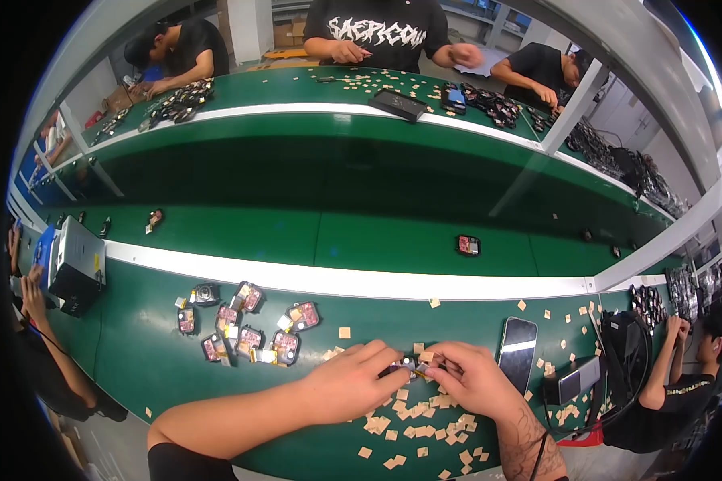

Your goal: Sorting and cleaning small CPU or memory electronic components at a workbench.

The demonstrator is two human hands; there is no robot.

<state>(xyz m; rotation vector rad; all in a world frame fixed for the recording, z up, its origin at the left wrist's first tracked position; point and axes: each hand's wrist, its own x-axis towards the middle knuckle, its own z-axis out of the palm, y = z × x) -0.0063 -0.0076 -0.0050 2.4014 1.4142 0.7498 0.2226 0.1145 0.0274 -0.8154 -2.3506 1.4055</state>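
My left hand [354, 380] is curled over a small dark-cased electronic module [407, 365] on the green bench and holds it steady. My right hand [475, 377] meets it from the other side, thumb and fingers pinched at the module's edge by a bit of yellow tape. Whatever sits between those right fingertips is too small to make out. A tan square pad [427, 357] lies at the right fingers. Many more tan square pads [417, 410] are scattered below and between my hands. Both hands partly cover the module.
Several similar open modules [287, 346] lie to the left. A phone [518, 353] rests right of my hand, near a grey box-shaped device [579, 380] and black cables. Beyond the white rail [297, 276], a belt carries another module [468, 245]. Other people work across and beside me.
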